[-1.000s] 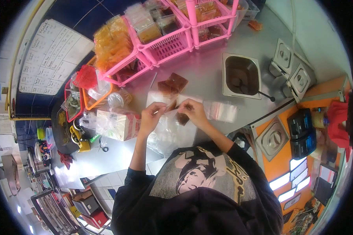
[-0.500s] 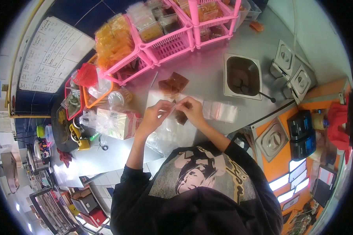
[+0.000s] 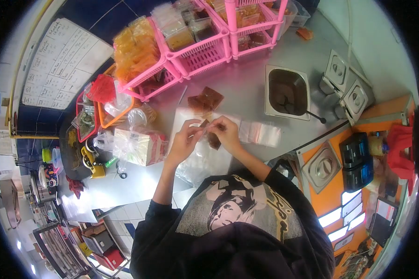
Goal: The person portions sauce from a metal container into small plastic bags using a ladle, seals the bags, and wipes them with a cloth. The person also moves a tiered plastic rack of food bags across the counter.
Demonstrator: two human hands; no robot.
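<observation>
My left hand (image 3: 185, 140) and my right hand (image 3: 225, 133) meet above a whitish plastic sheet on the steel counter. Between their pinched fingertips is a small clear packet (image 3: 204, 123) with something brown in it. Just beyond the hands lie several flat brown packets (image 3: 206, 99). Another brown packet (image 3: 213, 141) rests beneath my right hand. To the right of that hand is a stack of clear empty bags (image 3: 264, 134). Crumpled clear plastic (image 3: 195, 165) lies nearer my body.
Pink baskets (image 3: 200, 60) full of packets stand at the back. A steel container (image 3: 287, 93) with dark liquid and a ladle is on the right. A plastic-wrapped box (image 3: 135, 146), an orange basket (image 3: 108, 122) and a yellow tape dispenser (image 3: 94, 163) are on the left.
The hands have drawn closer together since the earliest frame, with their fingertips now meeting at the packet. The brown packets on the counter have stayed in place.
</observation>
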